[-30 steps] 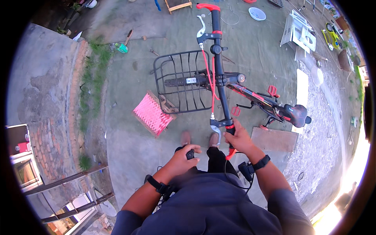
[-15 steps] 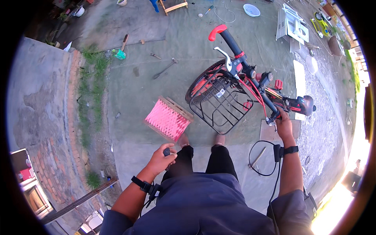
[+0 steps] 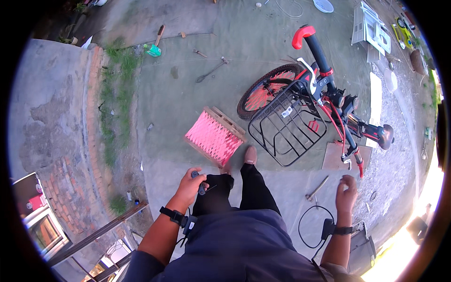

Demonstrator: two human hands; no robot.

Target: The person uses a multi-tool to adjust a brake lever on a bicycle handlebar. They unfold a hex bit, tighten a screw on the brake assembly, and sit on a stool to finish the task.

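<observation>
A red and black bicycle (image 3: 324,101) with a black wire front basket (image 3: 287,126) stands ahead of me, to the right. My right hand (image 3: 346,192) hangs just below its near red handlebar grip (image 3: 358,162), fingers loosely curled, touching nothing. My left hand (image 3: 190,185) is closed around a small black tool (image 3: 199,182) by my left thigh. Both wrists wear black straps with cables. My shoes stand next to a pink slatted pallet (image 3: 213,135).
A hammer-like tool (image 3: 317,188) lies on the concrete near my right foot. More tools (image 3: 211,70) and scraps lie farther off. A brick edge with grass (image 3: 110,117) runs along the left. White boards (image 3: 371,33) sit at the top right.
My right hand has come off the handlebar grip and dropped lower. The bicycle has swung further to the right. My left hand still grips the black tool.
</observation>
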